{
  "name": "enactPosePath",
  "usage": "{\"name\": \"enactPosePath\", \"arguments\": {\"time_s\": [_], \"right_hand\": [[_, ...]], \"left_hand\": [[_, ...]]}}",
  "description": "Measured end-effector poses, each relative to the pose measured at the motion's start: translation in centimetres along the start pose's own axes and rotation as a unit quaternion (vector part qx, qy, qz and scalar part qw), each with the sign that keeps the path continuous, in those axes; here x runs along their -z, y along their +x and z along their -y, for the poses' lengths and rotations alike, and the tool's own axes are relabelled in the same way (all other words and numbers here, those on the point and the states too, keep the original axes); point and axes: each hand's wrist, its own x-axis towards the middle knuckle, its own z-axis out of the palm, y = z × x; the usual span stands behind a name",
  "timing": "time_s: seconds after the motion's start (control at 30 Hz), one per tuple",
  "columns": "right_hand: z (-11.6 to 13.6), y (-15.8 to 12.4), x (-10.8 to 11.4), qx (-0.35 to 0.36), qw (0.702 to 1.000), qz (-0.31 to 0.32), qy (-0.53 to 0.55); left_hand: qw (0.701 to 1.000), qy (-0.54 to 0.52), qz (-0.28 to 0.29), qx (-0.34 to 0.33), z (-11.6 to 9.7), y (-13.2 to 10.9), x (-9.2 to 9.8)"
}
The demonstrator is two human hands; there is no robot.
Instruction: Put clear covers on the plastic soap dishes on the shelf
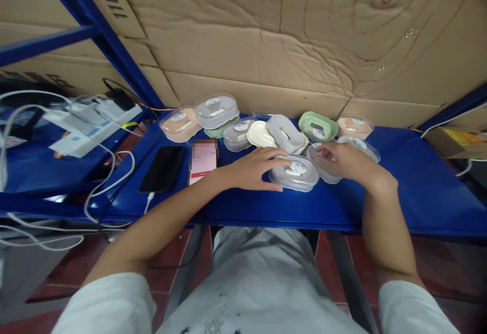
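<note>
An oval grey soap box (300,176) with a clear lid and a round label lies near the table's front edge. My left hand (258,169) is at its left end, thumb and fingers spread apart around that end. To the right of this box, my right hand (348,161) has its fingers curled on a clear plastic lid (330,173). The fingertips partly cover the lid. Just behind, a grey soap dish part (285,132) leans over cream parts (257,134). An open green soap dish (318,127) stands further back.
More lidded soap boxes stand along the back, including a beige box (180,125), a stacked grey box (216,111) and another beige box (354,127). On the left lie a black phone (162,168), a lit phone (204,159), cables and a power strip (91,123). Cardboard (243,55) walls the back.
</note>
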Motion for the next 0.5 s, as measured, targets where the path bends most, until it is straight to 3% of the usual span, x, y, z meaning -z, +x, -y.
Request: {"name": "enactPosePath", "arguments": {"time_s": [0.07,0.23,0.4,0.5], "right_hand": [[-0.2,-0.1,-0.8,0.001,0.999,0.047,-0.025],[-0.6,0.9,-1.6,-0.016,0.995,0.087,-0.048],[-0.7,0.8,-0.7,0.018,0.998,0.063,-0.017],[-0.2,0.7,0.0,0.007,1.0,0.018,-0.022]], "left_hand": [[1.0,0.01,-0.004,0.01,-0.1,0.0,-0.4],[0.997,0.036,-0.055,0.042,1.1,0.0,-0.8],[0.981,0.129,-0.132,0.052,1.6,0.0,-0.9],[0.986,0.114,-0.12,-0.002,0.7,-0.2,-1.0]]}}
